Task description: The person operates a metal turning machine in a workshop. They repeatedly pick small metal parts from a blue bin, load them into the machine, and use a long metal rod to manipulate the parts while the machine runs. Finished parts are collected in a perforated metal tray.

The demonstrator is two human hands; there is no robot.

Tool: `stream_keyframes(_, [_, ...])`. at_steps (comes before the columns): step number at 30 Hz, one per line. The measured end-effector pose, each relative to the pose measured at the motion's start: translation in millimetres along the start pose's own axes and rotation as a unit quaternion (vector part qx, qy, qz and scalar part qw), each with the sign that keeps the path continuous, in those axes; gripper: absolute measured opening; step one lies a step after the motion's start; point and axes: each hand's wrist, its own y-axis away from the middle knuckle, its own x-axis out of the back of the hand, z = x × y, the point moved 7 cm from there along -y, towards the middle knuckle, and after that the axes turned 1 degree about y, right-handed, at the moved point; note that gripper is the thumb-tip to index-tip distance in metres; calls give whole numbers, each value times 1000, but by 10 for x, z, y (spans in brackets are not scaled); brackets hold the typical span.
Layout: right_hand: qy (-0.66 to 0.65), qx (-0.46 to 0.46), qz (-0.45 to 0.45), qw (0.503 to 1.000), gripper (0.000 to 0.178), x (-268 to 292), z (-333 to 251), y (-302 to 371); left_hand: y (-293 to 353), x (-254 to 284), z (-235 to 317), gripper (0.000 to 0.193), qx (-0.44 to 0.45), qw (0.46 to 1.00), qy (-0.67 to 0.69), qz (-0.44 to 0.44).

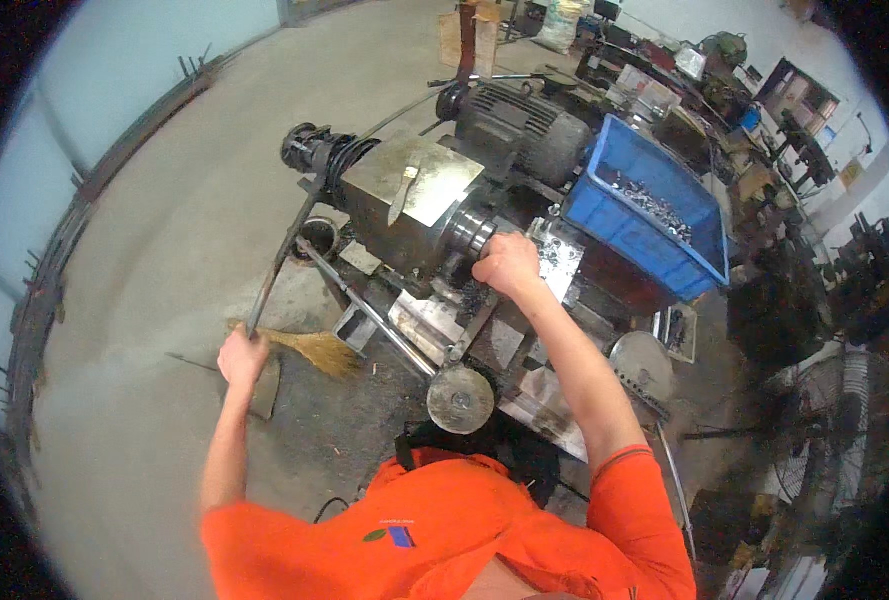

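Both hands on a grey metal lathe-type machine, workshop floor below.

Left hand clenched round the lower end of a long dark steel lever, long axis slanting up and right toward the machine's head; right hand, the nearer one, fingers curled against the round steel chuck, blue plastic bin of metal parts just beyond.

Lever bar & chuck on lathe-type machine.

Lever bar: long, thin, dark metal, slightly bent; run diagonally from machine's left end down to lower left, lower end gripped at bottom. Chuck: round, dark steel, ribbed cyl., seated at front of grey gearbox block, axis approx. horizontal; right-hand face partly covered, left part visible. Both well apart.
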Motion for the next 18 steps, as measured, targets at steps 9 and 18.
stream_keyframes(9, [18,48,153,987,21,466,357,268,-569,-292,178,27,-132,947,187,-226])
stream_keyframes(18, [3,-143,321,936,53,1292,1972,627,-698,-520,291,19,-98,881,394,-243])
